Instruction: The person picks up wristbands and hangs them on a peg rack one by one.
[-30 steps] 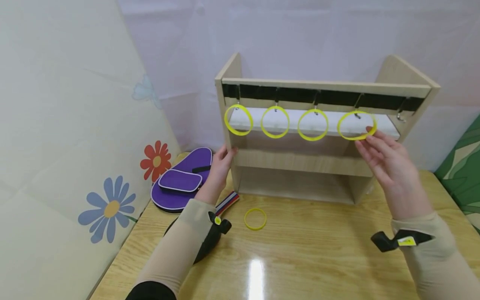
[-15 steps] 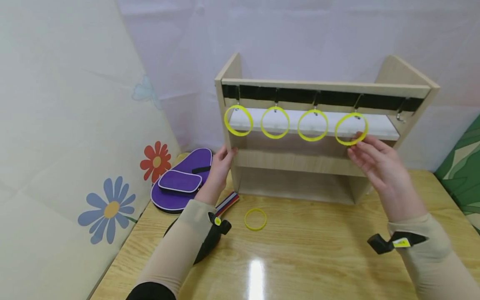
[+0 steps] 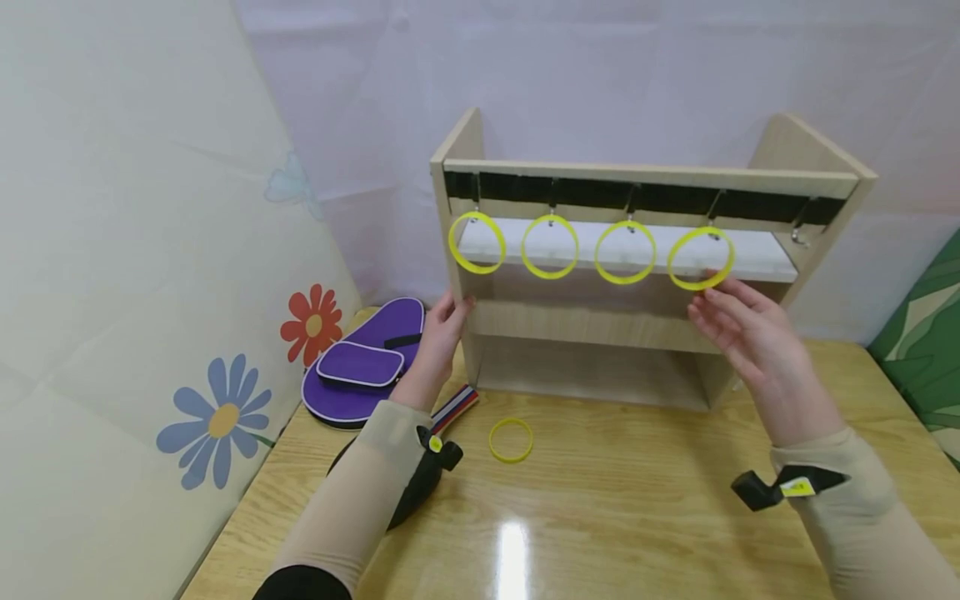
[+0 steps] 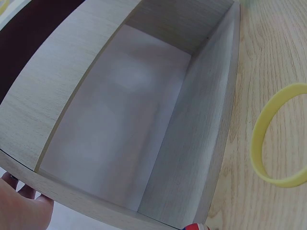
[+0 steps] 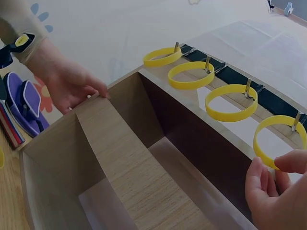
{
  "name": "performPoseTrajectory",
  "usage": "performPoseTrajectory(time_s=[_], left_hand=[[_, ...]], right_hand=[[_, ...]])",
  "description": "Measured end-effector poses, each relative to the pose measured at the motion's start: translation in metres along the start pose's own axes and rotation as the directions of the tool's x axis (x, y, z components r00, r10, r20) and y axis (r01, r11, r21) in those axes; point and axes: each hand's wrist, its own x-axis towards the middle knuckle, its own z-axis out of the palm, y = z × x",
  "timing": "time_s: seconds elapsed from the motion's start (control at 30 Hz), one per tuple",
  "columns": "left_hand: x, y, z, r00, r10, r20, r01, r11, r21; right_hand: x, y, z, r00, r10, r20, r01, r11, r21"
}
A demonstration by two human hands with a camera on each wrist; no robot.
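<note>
Right hand (image 3: 756,337) on the fourth yellow ring (image 5: 256,143), left hand (image 3: 441,335) on the wooden unit (image 3: 600,322).
Upper right of the head view, we saw the right hand lightly pinch the ring's lower rim; its top was looped on a hook (image 3: 717,205) — the fingers steadied it, we judged. Three more yellow rings (image 5: 192,86) hung one per hook along the black strip (image 3: 517,185), presumably to keep them apart. Mid-frame, the left hand gripped the unit's side edge — likely a brace against shifting. A loose yellow ring (image 4: 257,141) lay on the table (image 3: 637,500), lower centre. Of containers: the unit's upper bay held a white shelf (image 3: 587,246), the lower ran back between pale boards. The purple case (image 3: 363,364), left of centre, looked closed, its contents hidden from us.
</note>
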Motion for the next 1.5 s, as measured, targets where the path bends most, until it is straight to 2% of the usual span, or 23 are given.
performPoseTrajectory(time_s=[0.27,0.6,0.8,1.03,1.3,1.5], left_hand=[[-0.003,0.0,-0.001,1.0,-0.005,0.026,0.005,1.0,0.006],[0.0,0.0,-0.001,1.0,-0.005,0.009,0.005,1.0,0.008],[-0.001,0.0,-0.001,1.0,-0.002,0.012,0.002,1.0,0.007],[-0.001,0.0,-0.001,1.0,0.0,0.01,0.0,1.0,0.006],[-0.002,0.001,-0.001,1.0,-0.004,0.014,0.003,1.0,0.005],[-0.001,0.001,-0.001,1.0,-0.007,0.008,0.006,1.0,0.011]], right_hand=[[-0.001,0.015,-0.01,0.998,0.016,0.057,-0.014,0.999,-0.049],[0.0,0.047,-0.012,0.991,0.112,0.066,-0.101,0.983,-0.155],[0.0,0.071,-0.011,0.984,0.172,0.051,-0.149,0.942,-0.302],[-0.001,0.099,-0.012,0.972,0.221,0.077,-0.166,0.882,-0.441],[0.004,0.126,-0.015,0.953,0.297,0.059,-0.227,0.831,-0.508],[0.007,0.143,-0.015,0.942,0.331,0.057,-0.249,0.802,-0.543]])
